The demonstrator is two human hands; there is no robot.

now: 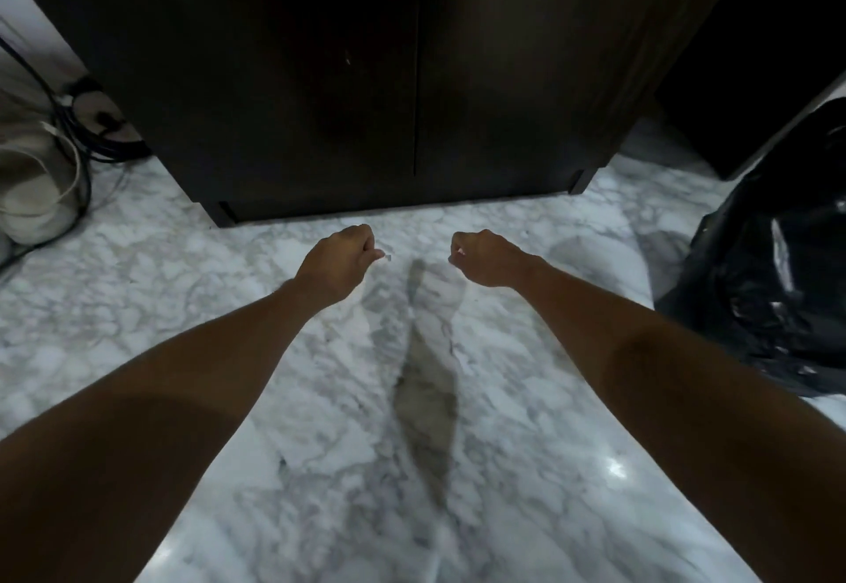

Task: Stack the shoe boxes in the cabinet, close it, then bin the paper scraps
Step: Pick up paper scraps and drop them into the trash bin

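With the cabinet [366, 79] doors shut, the scrap-binning step appears in hand. A small paper scrap [388, 256] shows at the left hand [341, 257], pinched in curled fingers; the right hand [480, 257] is curled too, a pale fleck at its fingertips, contents uncertain. Both hover over the marble floor [183, 285]. The next move likely calls for carrying right to the black bin bag [778, 262].
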